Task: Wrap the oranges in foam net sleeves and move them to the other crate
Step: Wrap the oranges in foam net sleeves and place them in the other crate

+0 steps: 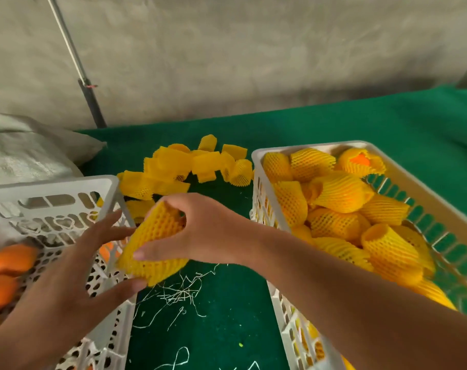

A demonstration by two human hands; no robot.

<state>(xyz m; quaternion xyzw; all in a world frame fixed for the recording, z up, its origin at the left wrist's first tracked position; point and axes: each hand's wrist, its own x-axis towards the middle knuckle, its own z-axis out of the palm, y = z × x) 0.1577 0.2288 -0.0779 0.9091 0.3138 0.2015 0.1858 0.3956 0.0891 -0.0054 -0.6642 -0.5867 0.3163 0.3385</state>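
Right hand (200, 231) grips a stretched yellow foam net sleeve (153, 243); left hand (74, 263) splayed against it

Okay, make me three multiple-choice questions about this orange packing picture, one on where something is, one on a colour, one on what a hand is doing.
1. Where do the wrapped oranges lie?
A. right crate
B. left crate
C. on the sack

2. What colour is the table cover?
A. blue
B. green
C. red

3. What is the right hand doing?
A. resting flat on the table
B. gripping a foam net sleeve
C. holding a knife

Answers: 1 A, netted fruit fills the right crate. 2 B, green shows between the crates. 3 B, its fingers and thumb curl round the yellow sleeve; the left hand touches it with straight fingers.
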